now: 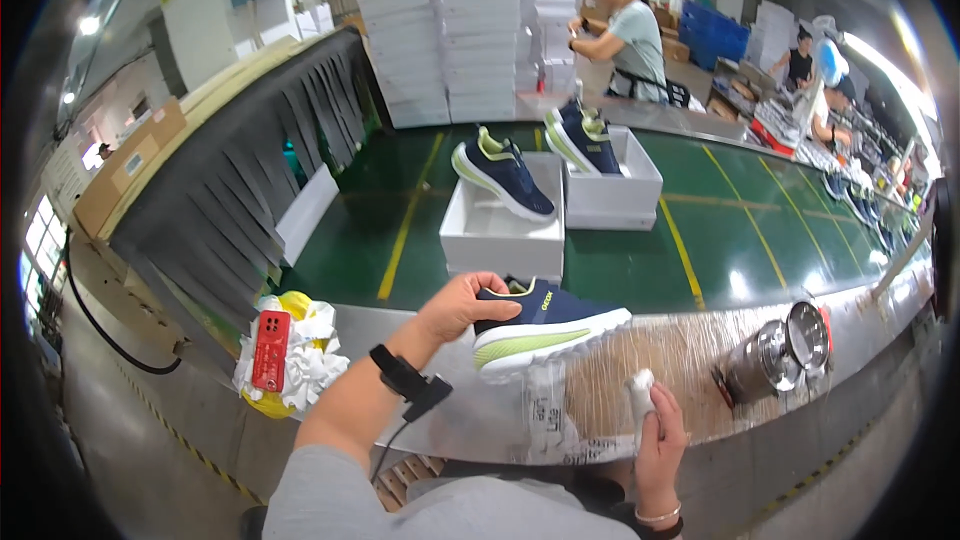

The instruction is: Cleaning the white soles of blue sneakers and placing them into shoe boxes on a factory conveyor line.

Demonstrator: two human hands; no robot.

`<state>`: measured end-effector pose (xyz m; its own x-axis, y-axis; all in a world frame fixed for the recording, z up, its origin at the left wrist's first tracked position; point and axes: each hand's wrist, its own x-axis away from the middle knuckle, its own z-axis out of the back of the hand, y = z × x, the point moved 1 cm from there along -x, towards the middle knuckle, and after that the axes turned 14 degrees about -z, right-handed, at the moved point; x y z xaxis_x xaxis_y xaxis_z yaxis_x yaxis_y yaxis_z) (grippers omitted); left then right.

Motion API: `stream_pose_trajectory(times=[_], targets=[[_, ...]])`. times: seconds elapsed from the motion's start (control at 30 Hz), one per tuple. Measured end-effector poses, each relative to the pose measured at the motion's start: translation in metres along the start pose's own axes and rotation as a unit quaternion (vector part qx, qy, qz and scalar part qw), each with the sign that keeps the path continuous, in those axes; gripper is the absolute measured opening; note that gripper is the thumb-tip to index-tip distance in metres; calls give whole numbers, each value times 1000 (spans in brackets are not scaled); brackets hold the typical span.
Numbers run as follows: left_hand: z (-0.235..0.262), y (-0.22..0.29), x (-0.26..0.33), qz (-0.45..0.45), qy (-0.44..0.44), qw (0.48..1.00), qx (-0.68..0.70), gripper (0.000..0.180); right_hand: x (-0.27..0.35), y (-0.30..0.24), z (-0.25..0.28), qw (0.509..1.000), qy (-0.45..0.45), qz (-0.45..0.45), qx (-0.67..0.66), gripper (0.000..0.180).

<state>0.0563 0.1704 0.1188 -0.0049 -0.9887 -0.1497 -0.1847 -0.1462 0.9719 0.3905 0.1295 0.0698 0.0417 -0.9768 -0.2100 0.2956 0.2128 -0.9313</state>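
My left hand [460, 307] grips a navy sneaker [548, 312] by its heel collar, its toe pointing right. The shoe has a white sole with a lime-green heel section, and I hold it over the metal ledge. Lower right, my right hand [662, 435] is closed round a small white wad [641, 392], which looks like cloth or paper. Beyond the held shoe, a matching navy sneaker [508, 178] rests tilted on an open white shoebox [502, 243]. To its right, another white box [612, 194] has navy sneakers [585, 143] lying on top.
A green conveyor belt [375, 230] with yellow lines runs across. Black strip curtains [240, 175] hang at left. A red phone [270, 351] lies on crumpled white paper [318, 340]. Metal containers [768, 355] stand at right on the wrapped ledge. A co-worker [632, 35] stands beyond, beside stacked white boxes [478, 30].
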Motion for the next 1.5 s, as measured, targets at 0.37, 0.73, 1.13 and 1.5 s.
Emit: stream_pose_trajectory(times=[0.37,0.73,1.13,1.5], targets=[[5,-19,42,-198,-394,589,-677,24,-23,5,-15,998,-30,-31,50,32],[106,21,-166,-192,-86,621,-755,39,-51,9,-22,991,-60,-52,106,29],[152,6,-234,-133,-76,460,-874,22,-64,14,-17,991,-42,-76,105,30],[60,15,-91,62,141,973,173,47,-45,-11,-1,999,-5,-42,-7,34]])
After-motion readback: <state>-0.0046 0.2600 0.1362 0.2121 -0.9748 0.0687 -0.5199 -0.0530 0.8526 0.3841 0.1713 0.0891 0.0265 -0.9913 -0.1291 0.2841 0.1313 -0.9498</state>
